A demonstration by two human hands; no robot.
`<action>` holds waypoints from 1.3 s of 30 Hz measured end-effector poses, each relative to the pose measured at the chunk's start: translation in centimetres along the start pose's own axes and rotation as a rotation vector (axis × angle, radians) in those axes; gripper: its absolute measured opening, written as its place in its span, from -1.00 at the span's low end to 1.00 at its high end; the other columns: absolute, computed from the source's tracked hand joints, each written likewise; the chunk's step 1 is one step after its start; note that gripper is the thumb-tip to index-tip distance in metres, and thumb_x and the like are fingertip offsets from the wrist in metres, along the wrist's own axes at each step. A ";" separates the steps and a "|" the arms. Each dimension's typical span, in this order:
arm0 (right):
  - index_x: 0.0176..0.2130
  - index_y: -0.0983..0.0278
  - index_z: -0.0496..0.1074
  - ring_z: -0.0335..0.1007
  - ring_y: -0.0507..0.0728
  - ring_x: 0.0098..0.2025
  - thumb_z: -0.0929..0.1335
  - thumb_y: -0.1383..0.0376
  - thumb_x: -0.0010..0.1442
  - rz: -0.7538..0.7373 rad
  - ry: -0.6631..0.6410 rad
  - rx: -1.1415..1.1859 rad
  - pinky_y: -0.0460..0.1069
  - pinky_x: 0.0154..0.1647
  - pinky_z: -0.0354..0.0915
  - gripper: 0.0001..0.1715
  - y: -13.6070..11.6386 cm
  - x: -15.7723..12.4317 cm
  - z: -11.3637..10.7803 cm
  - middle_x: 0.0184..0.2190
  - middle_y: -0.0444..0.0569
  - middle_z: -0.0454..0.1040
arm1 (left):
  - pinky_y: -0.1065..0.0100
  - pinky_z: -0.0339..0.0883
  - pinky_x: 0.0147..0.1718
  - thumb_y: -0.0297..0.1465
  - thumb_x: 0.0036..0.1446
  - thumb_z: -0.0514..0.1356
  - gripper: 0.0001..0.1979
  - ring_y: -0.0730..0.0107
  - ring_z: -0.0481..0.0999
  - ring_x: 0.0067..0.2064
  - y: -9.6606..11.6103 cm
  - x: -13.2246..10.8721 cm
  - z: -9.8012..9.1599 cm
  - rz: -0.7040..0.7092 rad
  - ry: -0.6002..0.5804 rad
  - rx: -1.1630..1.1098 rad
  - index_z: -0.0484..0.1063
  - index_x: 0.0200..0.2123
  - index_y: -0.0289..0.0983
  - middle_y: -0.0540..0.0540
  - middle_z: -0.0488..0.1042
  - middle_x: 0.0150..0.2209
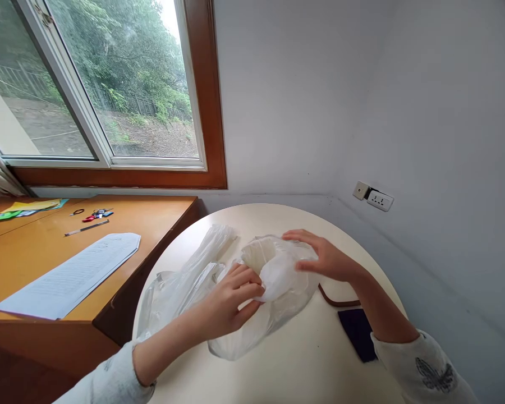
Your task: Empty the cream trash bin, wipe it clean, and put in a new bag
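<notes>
Curving over the filmy, crumpled plastic bag (280,280) at two o'clock, the right hand (329,258) is spread; at eight, the left hand (231,294) perhaps pinches film, contact partly hidden.

Translucent plastic bag (278,280) lay crumpled on the round pale tabletop (294,359), rounded mouth (256,253) gaped, film was wrinkled, similar bunched plastic (189,275) lay just left of it, whether joined or separate could not be determined

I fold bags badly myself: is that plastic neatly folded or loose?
Loose: the plastic is wrinkled and uneven, bunched up between left hand and right hand.
</notes>
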State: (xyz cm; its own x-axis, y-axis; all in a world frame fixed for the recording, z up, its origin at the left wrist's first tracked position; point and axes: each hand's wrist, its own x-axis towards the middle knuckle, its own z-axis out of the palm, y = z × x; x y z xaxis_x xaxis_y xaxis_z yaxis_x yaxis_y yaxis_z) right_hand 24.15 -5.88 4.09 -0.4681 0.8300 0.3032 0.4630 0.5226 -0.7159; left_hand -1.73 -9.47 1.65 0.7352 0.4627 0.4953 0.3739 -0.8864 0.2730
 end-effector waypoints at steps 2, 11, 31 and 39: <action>-0.10 0.11 0.39 0.05 0.20 0.18 0.43 0.12 -0.07 -0.062 -0.134 -0.086 0.14 0.18 0.00 -0.51 -0.7 -0.6 0.6 0.13 -0.06 0.20 | 0.28 0.19 -0.31 -0.55 0.12 0.03 -0.89 0.37 0.28 -0.33 0.2 -0.5 0.8 0.083 0.022 0.053 0.30 -0.34 -0.27 -0.10 0.38 -0.38; -0.42 0.20 0.44 0.24 0.11 -0.10 0.37 0.25 0.07 -0.080 -0.053 -0.080 0.03 -0.06 0.21 -0.93 0.5 -4.5 1.7 -0.15 -0.02 0.26 | 0.35 0.19 -0.42 -0.58 0.15 0.01 -0.88 0.40 0.28 -0.40 0.7 -2.5 3.7 0.226 0.045 0.177 0.30 -0.34 -0.31 -0.10 0.36 -0.44; -0.10 0.23 0.15 0.29 0.18 -0.21 0.33 0.47 -0.02 -0.115 0.500 -0.406 0.09 -0.21 0.29 -0.53 4.1 -7.1 13.8 -0.26 0.01 0.36 | 0.44 0.00 -0.59 -0.05 0.00 0.06 -0.61 0.46 0.20 -0.54 -9.2 5.4 0.8 -0.805 -0.060 -0.382 0.25 -0.58 -0.27 0.04 0.25 -0.58; -0.23 0.23 0.20 0.29 0.09 -0.29 0.19 0.56 -0.01 -0.110 0.440 -0.215 -0.02 -0.27 0.31 -0.65 5.2 -6.9 14.3 -0.35 -0.05 0.33 | 0.46 -0.18 -0.63 -0.09 0.02 0.05 -0.62 0.54 -0.01 -0.59 -9.4 5.0 1.4 -0.786 -0.005 -0.473 0.10 -0.61 -0.24 0.12 0.00 -0.63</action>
State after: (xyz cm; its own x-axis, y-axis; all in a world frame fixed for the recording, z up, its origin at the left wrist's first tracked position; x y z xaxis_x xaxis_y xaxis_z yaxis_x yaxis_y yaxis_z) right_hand 19.02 -11.64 -10.72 -0.1827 0.7467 0.6396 0.5951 0.6019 -0.5326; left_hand -0.73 1.15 0.38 0.3700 0.9288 0.0213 0.4979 -0.2176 0.8395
